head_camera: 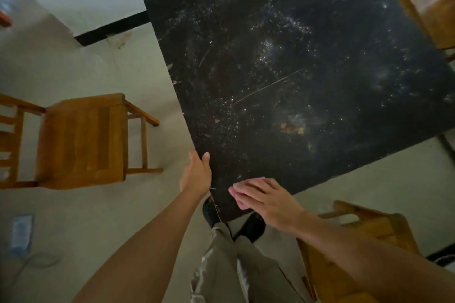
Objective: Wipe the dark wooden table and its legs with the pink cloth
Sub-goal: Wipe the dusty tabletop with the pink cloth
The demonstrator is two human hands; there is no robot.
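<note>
Left hand [197,174]: it grips the left edge of the table, close to the near corner. The thumb lies on top and the fingers curl under the edge.
Right hand [266,200]: it lies flat on the table top at the near corner. The fingers are straight and close together, pointing left.
Both hands: apart, with the near corner of the table between them.
Table [295,69]: big, dark and square, with pale scratches and specks. It fills the middle and the far right.
Floor [98,216]: pale, all around the table.
Left chair [81,142]: brown wood, well apart from the table.
Near right chair [364,229]: brown wood, partly hidden by the right arm.
Far right chair [433,10]: brown wood, just beside the far right edge of the table.
Trousers [221,265]: light grey, near the bottom middle.
Shoes [251,227]: dark, just under the near corner.
Pink bit [232,190]: a blurry pink patch at the right fingertips. I cannot tell if it is the cloth.
</note>
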